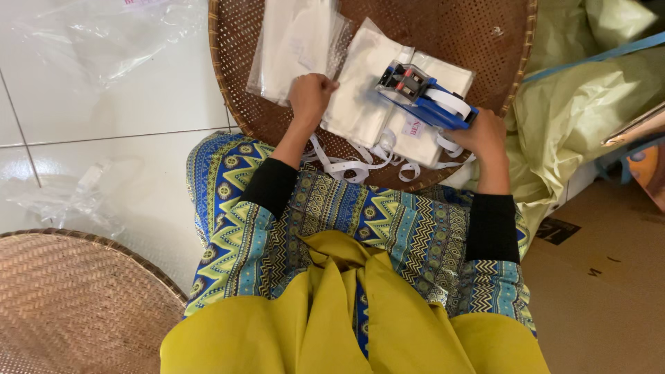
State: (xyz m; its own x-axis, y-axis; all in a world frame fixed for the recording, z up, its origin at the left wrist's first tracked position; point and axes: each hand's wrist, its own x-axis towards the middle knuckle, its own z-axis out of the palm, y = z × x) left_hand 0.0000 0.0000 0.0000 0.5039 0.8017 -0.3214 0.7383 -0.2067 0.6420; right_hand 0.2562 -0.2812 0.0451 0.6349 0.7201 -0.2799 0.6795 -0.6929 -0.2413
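My right hand [485, 135] grips the handle of a blue label gun [424, 97], whose head rests over white flat packets [367, 90] on a round woven tray [485, 41]. My left hand [310, 93] is closed, knuckles down, pressing on the edge of a white packet beside a clear-wrapped stack of packets [294, 45]. A curly strip of white backing tape [360, 166] trails from the gun over the tray's near rim onto my patterned lap.
A second woven tray [69, 305] lies at lower left. Crumpled clear plastic bags [104, 34] sit on the white tile floor at left. A pale green sack [582, 104] and brown cardboard [603, 277] fill the right side.
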